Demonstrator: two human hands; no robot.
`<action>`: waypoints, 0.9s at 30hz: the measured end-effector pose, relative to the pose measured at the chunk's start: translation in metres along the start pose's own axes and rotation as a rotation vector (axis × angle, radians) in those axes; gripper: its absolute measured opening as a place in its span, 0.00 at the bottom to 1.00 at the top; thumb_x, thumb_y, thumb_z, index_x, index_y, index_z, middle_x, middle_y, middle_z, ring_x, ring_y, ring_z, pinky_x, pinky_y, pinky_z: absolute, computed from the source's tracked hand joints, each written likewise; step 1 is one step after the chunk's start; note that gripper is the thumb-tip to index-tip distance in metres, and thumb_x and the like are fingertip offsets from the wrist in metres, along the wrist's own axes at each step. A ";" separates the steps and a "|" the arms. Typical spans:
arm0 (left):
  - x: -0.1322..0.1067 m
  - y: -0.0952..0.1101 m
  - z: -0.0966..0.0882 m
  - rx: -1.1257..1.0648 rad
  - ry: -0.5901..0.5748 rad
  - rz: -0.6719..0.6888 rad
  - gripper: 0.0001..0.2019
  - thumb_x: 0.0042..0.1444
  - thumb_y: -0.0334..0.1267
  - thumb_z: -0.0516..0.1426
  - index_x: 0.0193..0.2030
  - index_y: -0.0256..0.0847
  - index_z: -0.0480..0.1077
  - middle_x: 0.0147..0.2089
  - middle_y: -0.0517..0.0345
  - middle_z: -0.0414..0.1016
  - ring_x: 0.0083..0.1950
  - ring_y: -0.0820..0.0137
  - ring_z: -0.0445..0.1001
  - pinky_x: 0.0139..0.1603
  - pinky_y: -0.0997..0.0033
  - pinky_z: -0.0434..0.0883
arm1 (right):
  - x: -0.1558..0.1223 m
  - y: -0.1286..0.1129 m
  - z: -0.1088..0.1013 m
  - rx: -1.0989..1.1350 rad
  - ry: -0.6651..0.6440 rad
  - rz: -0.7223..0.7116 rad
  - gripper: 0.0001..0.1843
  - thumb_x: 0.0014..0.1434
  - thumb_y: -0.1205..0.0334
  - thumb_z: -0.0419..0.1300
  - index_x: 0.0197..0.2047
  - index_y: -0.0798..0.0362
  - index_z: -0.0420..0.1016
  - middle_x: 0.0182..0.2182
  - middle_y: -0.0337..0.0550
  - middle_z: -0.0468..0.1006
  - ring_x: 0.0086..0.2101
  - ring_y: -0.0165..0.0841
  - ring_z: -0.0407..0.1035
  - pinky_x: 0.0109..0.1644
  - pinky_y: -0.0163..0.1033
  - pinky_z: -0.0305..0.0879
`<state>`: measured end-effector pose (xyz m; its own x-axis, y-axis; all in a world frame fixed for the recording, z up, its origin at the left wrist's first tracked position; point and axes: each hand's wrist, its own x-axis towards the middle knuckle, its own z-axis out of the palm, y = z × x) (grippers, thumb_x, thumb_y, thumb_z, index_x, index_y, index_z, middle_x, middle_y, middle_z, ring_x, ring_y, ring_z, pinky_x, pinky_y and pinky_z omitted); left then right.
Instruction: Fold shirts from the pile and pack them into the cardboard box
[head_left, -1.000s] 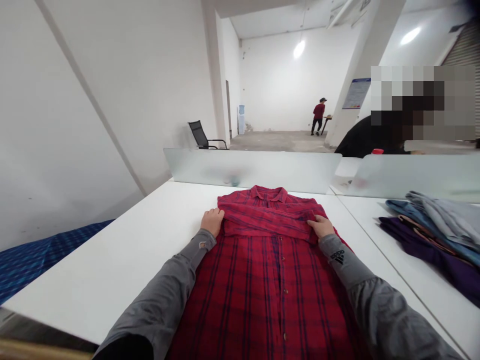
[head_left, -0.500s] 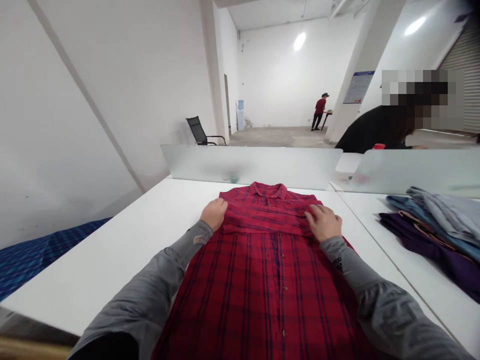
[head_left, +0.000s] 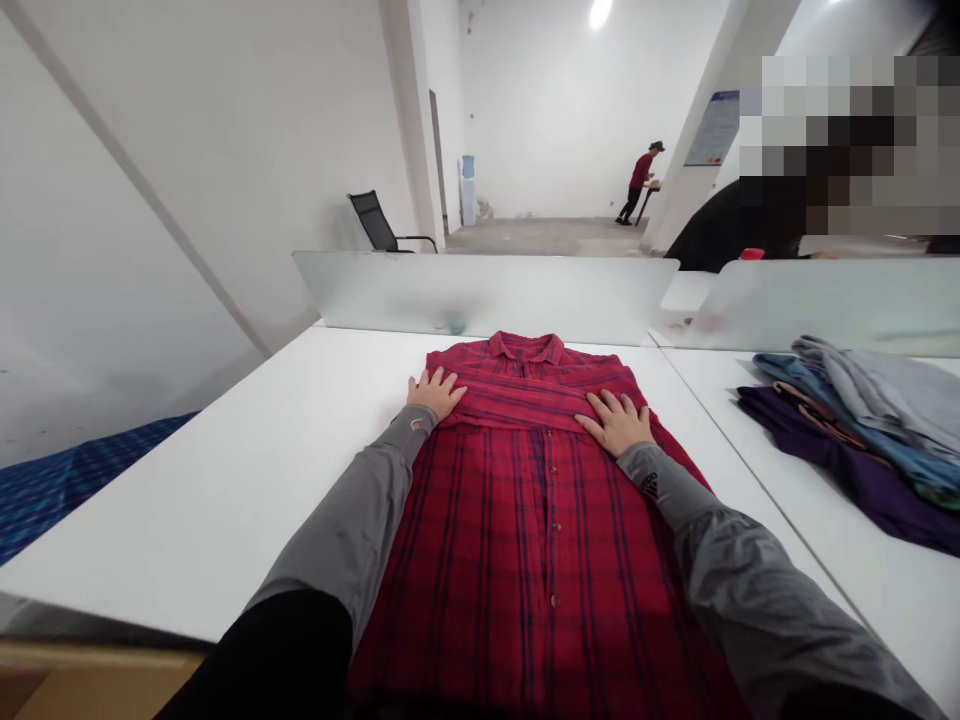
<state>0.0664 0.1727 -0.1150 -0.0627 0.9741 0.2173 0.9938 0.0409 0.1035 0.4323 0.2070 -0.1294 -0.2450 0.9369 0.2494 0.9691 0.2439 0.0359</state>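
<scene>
A red plaid shirt (head_left: pixel 525 520) lies button side up on the white table (head_left: pixel 225 480), collar at the far end, with its sleeves folded across the chest. My left hand (head_left: pixel 433 392) rests flat on the shirt's left shoulder edge, fingers spread. My right hand (head_left: pixel 616 420) lies flat on the folded sleeve at the right, fingers apart. Neither hand grips the cloth.
A pile of blue, grey and purple clothes (head_left: pixel 862 430) sits on the table at the right. Frosted dividers (head_left: pixel 487 295) stand along the far edge. A person in black (head_left: pixel 720 225) is behind them, another person in red (head_left: pixel 641 180) far back, near a black chair (head_left: pixel 375 222).
Both hands have let go of the folded sleeves and flattened onto the shirt with spread fingers. The view has tilted down a little.
</scene>
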 end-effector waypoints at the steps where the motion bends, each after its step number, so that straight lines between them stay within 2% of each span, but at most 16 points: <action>1: -0.003 0.006 -0.003 0.016 0.025 -0.007 0.25 0.66 0.48 0.45 0.67 0.43 0.59 0.72 0.43 0.51 0.71 0.45 0.47 0.65 0.33 0.44 | 0.001 -0.001 -0.003 0.007 -0.022 -0.002 0.35 0.63 0.37 0.44 0.69 0.42 0.54 0.67 0.43 0.56 0.64 0.55 0.48 0.62 0.69 0.46; 4: -0.023 0.030 -0.010 0.035 0.073 0.062 0.25 0.66 0.47 0.46 0.67 0.40 0.59 0.72 0.44 0.51 0.71 0.50 0.48 0.67 0.39 0.47 | -0.002 -0.006 -0.014 0.031 -0.051 0.008 0.35 0.65 0.38 0.43 0.69 0.45 0.54 0.67 0.47 0.55 0.64 0.57 0.47 0.61 0.72 0.45; 6: -0.046 0.047 -0.013 -0.005 0.044 0.160 0.26 0.65 0.50 0.47 0.67 0.42 0.58 0.72 0.46 0.51 0.71 0.52 0.50 0.66 0.42 0.53 | -0.011 -0.015 -0.023 0.037 -0.039 0.006 0.35 0.66 0.40 0.42 0.69 0.48 0.55 0.68 0.51 0.53 0.64 0.59 0.45 0.60 0.74 0.43; 8: -0.076 0.063 -0.016 -0.039 -0.002 0.274 0.29 0.64 0.53 0.47 0.68 0.43 0.57 0.72 0.46 0.51 0.71 0.51 0.50 0.65 0.42 0.55 | -0.032 -0.029 -0.032 0.039 -0.026 -0.042 0.34 0.66 0.41 0.42 0.70 0.47 0.53 0.69 0.50 0.51 0.65 0.57 0.44 0.60 0.73 0.44; 11: -0.130 0.081 -0.022 -0.048 -0.097 0.444 0.31 0.64 0.56 0.47 0.68 0.43 0.56 0.72 0.46 0.51 0.71 0.50 0.48 0.65 0.39 0.55 | -0.086 -0.053 -0.043 0.085 -0.117 -0.254 0.33 0.65 0.40 0.46 0.69 0.43 0.55 0.68 0.46 0.53 0.65 0.53 0.48 0.60 0.69 0.51; 14: -0.188 0.096 -0.029 -0.070 -0.154 0.586 0.31 0.64 0.56 0.47 0.68 0.41 0.55 0.72 0.45 0.51 0.71 0.51 0.49 0.65 0.40 0.56 | -0.155 -0.071 -0.053 0.163 -0.201 -0.519 0.33 0.64 0.40 0.47 0.67 0.45 0.59 0.68 0.49 0.54 0.65 0.52 0.48 0.60 0.70 0.51; 16: -0.224 0.106 -0.034 -0.109 -0.161 0.653 0.32 0.64 0.55 0.48 0.69 0.39 0.53 0.72 0.45 0.51 0.71 0.53 0.50 0.66 0.43 0.56 | -0.200 -0.077 -0.059 0.226 -0.190 -0.621 0.33 0.64 0.41 0.48 0.67 0.48 0.59 0.67 0.50 0.56 0.66 0.49 0.48 0.63 0.68 0.50; 18: -0.256 0.114 -0.036 -0.156 -0.157 0.670 0.33 0.63 0.54 0.49 0.69 0.37 0.52 0.71 0.45 0.52 0.71 0.54 0.51 0.67 0.46 0.55 | -0.238 -0.079 -0.065 0.280 -0.155 -0.658 0.33 0.65 0.43 0.49 0.67 0.51 0.58 0.67 0.52 0.56 0.66 0.47 0.47 0.64 0.65 0.49; 20: -0.283 0.120 -0.037 -0.200 -0.134 0.657 0.33 0.63 0.53 0.49 0.69 0.36 0.52 0.71 0.46 0.52 0.72 0.55 0.50 0.68 0.47 0.54 | -0.266 -0.078 -0.069 0.298 -0.109 -0.677 0.32 0.65 0.47 0.51 0.68 0.53 0.57 0.67 0.52 0.55 0.66 0.45 0.46 0.66 0.62 0.49; 23: -0.311 0.122 -0.037 -0.259 -0.082 0.685 0.31 0.64 0.50 0.50 0.69 0.36 0.53 0.71 0.44 0.53 0.72 0.56 0.48 0.70 0.47 0.52 | -0.294 -0.074 -0.069 0.291 -0.058 -0.741 0.31 0.64 0.53 0.53 0.68 0.53 0.57 0.67 0.51 0.55 0.67 0.44 0.46 0.67 0.60 0.49; 27: -0.341 0.105 -0.036 -0.393 -0.076 0.792 0.22 0.65 0.37 0.50 0.65 0.39 0.59 0.69 0.47 0.59 0.72 0.59 0.51 0.70 0.48 0.51 | -0.318 -0.059 -0.067 0.336 -0.015 -0.805 0.28 0.64 0.63 0.54 0.66 0.51 0.60 0.65 0.49 0.60 0.66 0.42 0.49 0.67 0.58 0.51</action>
<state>0.1888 -0.1632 -0.1430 0.6504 0.6965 0.3032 0.6382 -0.7175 0.2791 0.4549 -0.1221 -0.1457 -0.8547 0.4503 0.2584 0.4422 0.8922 -0.0921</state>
